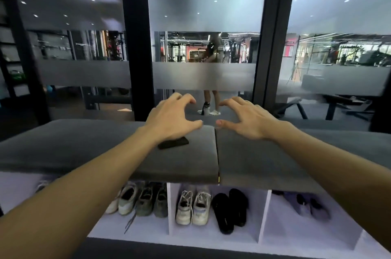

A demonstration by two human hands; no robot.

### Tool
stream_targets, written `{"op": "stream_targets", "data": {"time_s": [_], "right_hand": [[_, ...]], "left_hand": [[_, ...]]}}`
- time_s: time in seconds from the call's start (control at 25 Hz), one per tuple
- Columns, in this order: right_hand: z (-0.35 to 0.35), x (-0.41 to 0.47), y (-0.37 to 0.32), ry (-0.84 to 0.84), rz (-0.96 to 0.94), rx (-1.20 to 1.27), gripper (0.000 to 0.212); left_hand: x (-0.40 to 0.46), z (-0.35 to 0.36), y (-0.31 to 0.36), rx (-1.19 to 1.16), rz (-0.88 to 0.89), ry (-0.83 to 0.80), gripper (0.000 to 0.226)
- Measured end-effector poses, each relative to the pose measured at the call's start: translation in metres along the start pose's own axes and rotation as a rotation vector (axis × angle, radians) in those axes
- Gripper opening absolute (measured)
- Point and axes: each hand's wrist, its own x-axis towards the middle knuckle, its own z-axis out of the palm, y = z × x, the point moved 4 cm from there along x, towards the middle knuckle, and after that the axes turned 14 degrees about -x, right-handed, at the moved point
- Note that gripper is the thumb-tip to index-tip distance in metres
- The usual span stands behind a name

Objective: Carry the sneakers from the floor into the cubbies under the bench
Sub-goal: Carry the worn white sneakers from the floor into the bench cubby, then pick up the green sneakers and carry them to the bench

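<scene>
Both hands reach out over the grey bench (105, 153), fingers spread and loosely curled, holding nothing: left hand (171, 119), right hand (243, 120). Well below them, white sneakers (193, 208) sit paired, heels near, in the middle cubby (261, 218), left of black slides (230, 210)

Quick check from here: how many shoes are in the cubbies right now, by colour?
White sneakers: 4 (2 in the left cubby, 2 in the middle one)
Grey-green sneakers: 2, left cubby
Black slippers: 2, middle cubby
Purple shoes: 2, right cubby, blurred
Total: 10

A further shoe at the far left edge is too blurred to count.
</scene>
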Motion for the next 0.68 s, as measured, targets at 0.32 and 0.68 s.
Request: {"op": "stream_targets", "data": {"time_s": [0.32, 0.68], "right_hand": [[-0.287, 0.088, 0.046, 0.084, -0.021, 0.045, 0.069], [-0.554, 0.110, 0.065, 0.180, 0.024, 0.007, 0.068]], "left_hand": [[0.117, -0.247, 0.140, -0.054, 0.062, 0.079, 0.058], [0.170, -0.482, 0.266, 0.049, 0.129, 0.138, 0.063]]}}
